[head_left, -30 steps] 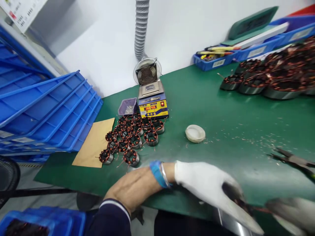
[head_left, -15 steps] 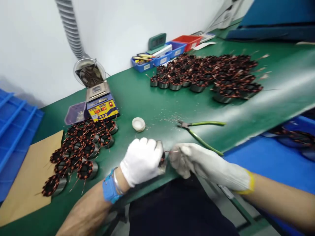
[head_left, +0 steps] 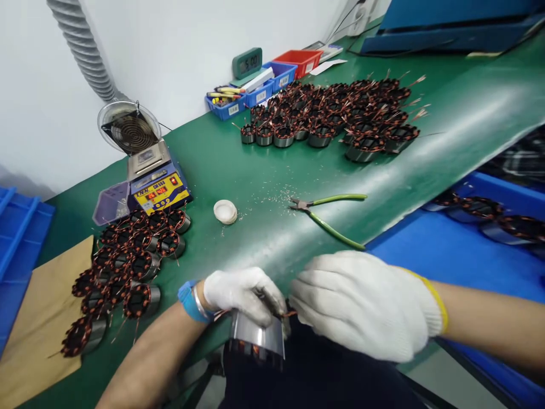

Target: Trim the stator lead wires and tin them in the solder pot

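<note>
Both my hands wear white knit gloves. My left hand (head_left: 242,295) is closed round a motor stator (head_left: 256,341), a silver steel ring with copper windings, held at the near edge of the green bench mat (head_left: 264,170). My right hand (head_left: 361,304) is closed just to its right, fingertips pinching at the copper wire ends that stick out of the stator; what they grip is too small to see. Green-handled cutters (head_left: 327,213) lie on the mat just beyond my right hand.
A group of wound stators (head_left: 128,261) sits at the left by brown paper (head_left: 38,341). A solder pot with yellow display (head_left: 157,190), a fume fan and hose, a white cap (head_left: 225,211), a big pile of stators (head_left: 336,116), small parts bins and blue trays are about.
The view swung from the left of the bench to the right. My hands came together and drew the stator down toward me, off the mat's edge.
</note>
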The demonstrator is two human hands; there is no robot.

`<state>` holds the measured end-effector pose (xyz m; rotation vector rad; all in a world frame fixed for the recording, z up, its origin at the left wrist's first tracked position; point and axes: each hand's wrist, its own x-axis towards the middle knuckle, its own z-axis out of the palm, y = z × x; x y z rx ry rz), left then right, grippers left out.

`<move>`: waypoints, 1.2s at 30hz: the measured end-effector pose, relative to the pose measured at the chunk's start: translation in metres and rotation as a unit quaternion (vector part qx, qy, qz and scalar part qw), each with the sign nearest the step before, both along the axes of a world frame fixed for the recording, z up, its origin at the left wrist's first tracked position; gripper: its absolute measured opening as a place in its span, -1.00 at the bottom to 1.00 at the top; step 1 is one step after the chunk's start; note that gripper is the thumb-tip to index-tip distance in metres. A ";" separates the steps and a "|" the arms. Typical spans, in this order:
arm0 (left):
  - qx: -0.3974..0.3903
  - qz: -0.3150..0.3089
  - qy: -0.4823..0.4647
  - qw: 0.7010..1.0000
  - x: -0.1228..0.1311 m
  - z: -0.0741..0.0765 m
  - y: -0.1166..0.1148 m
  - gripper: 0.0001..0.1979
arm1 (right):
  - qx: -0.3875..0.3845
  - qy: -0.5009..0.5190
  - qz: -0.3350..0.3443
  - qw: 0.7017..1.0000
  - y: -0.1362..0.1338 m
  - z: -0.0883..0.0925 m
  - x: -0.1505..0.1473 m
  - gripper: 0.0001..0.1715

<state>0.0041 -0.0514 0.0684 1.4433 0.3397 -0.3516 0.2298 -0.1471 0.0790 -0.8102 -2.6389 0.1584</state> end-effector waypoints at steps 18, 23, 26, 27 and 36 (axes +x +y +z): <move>0.645 0.068 0.019 0.761 0.002 0.019 -0.018 -0.75 | -0.489 0.317 -0.201 0.787 0.013 -0.013 -0.019 -0.52; 0.181 -0.016 0.037 0.983 -0.002 0.022 0.003 -0.73 | -0.242 0.077 -0.069 0.965 0.017 -0.001 0.002 -0.73; 0.383 0.108 0.108 0.911 0.001 0.023 -0.004 -0.74 | -0.217 0.096 -0.175 0.956 0.022 -0.012 0.015 -0.60; 0.486 0.150 0.145 0.849 0.004 0.022 -0.009 -0.74 | -0.228 0.109 -0.223 0.942 0.022 -0.018 0.016 -0.54; 0.694 0.233 0.201 0.651 0.002 0.018 -0.015 -0.71 | -0.234 0.002 -0.316 0.919 0.003 -0.050 -0.033 -0.37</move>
